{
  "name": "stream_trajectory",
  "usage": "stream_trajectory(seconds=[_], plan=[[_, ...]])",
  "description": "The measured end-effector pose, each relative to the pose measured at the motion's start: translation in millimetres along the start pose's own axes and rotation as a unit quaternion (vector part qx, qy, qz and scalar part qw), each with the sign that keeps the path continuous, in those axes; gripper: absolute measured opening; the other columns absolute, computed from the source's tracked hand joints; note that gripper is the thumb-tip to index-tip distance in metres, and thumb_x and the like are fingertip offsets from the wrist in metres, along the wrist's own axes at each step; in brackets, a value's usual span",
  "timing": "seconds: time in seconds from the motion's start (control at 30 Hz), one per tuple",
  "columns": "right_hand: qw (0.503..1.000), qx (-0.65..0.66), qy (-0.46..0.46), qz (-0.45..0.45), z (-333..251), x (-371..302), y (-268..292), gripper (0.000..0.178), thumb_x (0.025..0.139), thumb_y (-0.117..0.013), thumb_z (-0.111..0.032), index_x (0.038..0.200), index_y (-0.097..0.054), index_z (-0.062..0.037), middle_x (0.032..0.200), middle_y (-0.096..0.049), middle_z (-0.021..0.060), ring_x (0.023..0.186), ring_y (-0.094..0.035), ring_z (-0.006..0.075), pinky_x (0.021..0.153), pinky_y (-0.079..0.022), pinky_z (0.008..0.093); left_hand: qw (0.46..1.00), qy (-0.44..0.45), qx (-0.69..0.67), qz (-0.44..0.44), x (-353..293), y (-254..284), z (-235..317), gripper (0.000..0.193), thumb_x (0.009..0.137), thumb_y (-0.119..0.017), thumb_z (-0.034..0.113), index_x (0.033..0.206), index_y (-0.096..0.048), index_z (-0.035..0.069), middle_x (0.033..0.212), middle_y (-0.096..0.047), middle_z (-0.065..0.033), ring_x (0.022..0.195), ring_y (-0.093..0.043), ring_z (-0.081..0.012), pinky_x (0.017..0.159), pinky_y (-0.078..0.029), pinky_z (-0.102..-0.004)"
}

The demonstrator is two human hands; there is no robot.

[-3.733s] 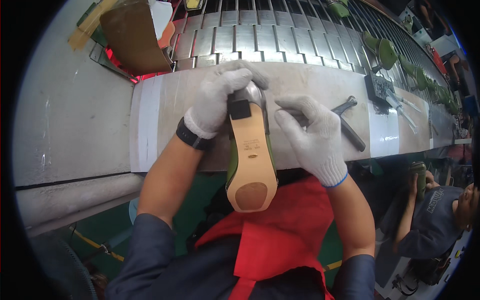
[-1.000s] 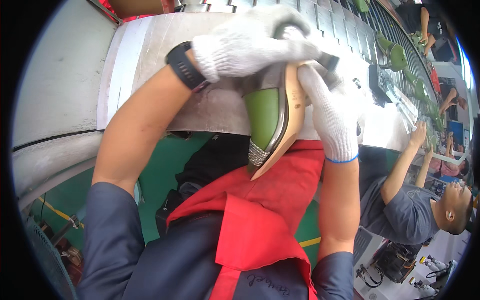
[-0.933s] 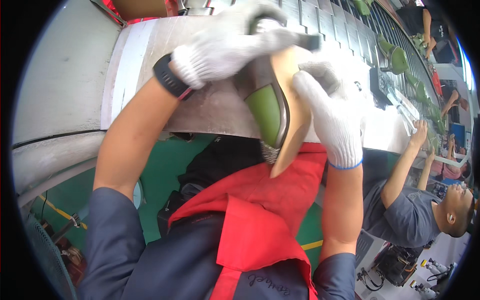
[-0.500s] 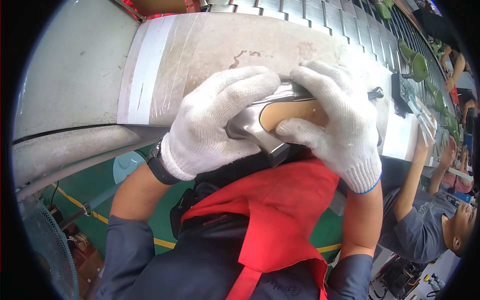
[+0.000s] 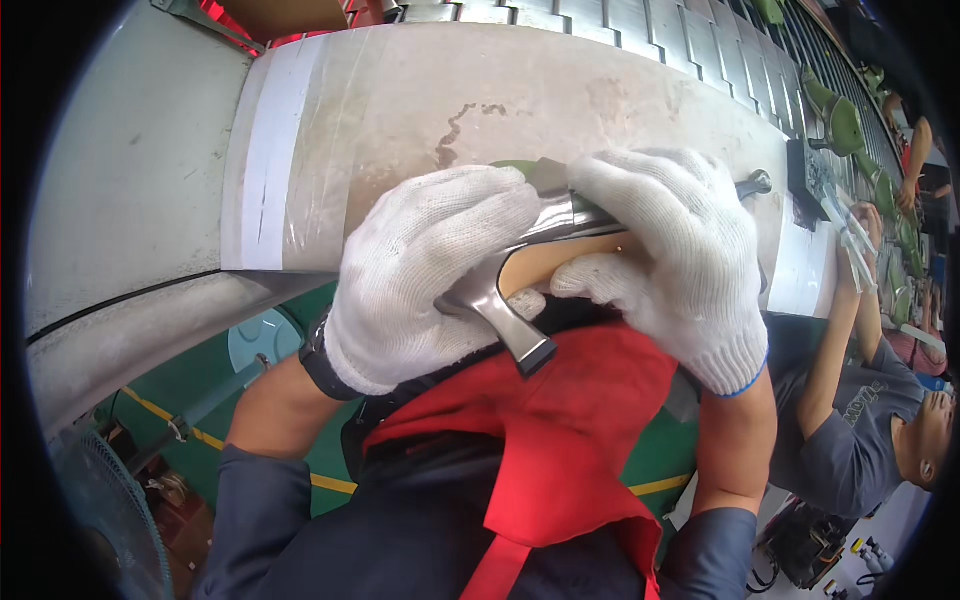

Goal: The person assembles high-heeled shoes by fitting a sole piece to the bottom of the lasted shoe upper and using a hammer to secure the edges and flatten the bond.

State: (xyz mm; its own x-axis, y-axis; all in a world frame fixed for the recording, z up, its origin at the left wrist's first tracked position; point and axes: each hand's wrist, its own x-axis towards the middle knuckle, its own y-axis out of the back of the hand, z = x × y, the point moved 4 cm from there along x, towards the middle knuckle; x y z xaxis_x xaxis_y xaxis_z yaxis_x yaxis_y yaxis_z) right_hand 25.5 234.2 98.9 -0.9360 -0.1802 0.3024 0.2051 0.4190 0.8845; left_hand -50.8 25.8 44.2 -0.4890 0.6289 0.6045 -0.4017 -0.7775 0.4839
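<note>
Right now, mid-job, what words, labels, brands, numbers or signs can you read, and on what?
Co-worker's grey shirt: pale chest lettering, tilted and too blurred to quote.
Tan sole of the held shoe: a small mark beside the right hand, too small to read.
Nothing else readable.

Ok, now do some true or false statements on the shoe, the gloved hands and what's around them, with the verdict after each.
1. The left hand and the right hand both hold the shoe. True.
2. The shoe's heel points away from the red apron. False: it points toward the apron.
3. The heel is silver with a black tip. True.
4. The dark wristband is on the right wrist. False: it is on the left wrist.
5. The metal tool on the bench is partly hidden by the right hand. True.
</note>
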Motion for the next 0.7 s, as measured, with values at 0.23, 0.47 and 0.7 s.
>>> stream_trajectory(seconds=[0.23,0.47,0.7], plan=[[1.000,-0.018,0.013,0.010,-6.0,-1.5,-1.8,0.065,0.066,-0.097,-0.036,0.120,-0.080,-0.0031,0.116,-0.081,0.0135,0.109,-0.075,0.0354,0.097,-0.056,0.0457,0.999,-0.026,0.007,0.020,-4.7,-4.6,-1.2,0.068,0.075,-0.100,0.025,0.134,-0.073,0.006,0.126,-0.077,-0.0175,0.115,-0.076,-0.0397,0.099,-0.060,-0.0496],[1.000,-0.015,0.005,0.001,-16.1,-1.3,0.1,0.057,0.068,-0.096,-0.031,0.115,-0.082,-0.0040,0.112,-0.081,0.0132,0.107,-0.076,0.0344,0.093,-0.058,0.0442,0.998,-0.060,0.027,-0.002,-17.5,-9.2,-3.4,0.071,0.080,-0.099,0.019,0.141,-0.066,0.003,0.135,-0.074,-0.0224,0.124,-0.073,-0.0438,0.108,-0.058,-0.0559],[0.999,-0.010,-0.031,-0.031,-17.9,2.7,4.6,0.051,0.067,-0.098,-0.026,0.110,-0.082,-0.0029,0.111,-0.082,0.0143,0.104,-0.078,0.0328,0.091,-0.060,0.0425,0.996,-0.067,0.051,0.005,-22.5,-15.1,-2.5,0.062,0.085,-0.097,0.023,0.136,-0.066,0.006,0.136,-0.073,-0.0195,0.125,-0.072,-0.0418,0.110,-0.055,-0.0577]])
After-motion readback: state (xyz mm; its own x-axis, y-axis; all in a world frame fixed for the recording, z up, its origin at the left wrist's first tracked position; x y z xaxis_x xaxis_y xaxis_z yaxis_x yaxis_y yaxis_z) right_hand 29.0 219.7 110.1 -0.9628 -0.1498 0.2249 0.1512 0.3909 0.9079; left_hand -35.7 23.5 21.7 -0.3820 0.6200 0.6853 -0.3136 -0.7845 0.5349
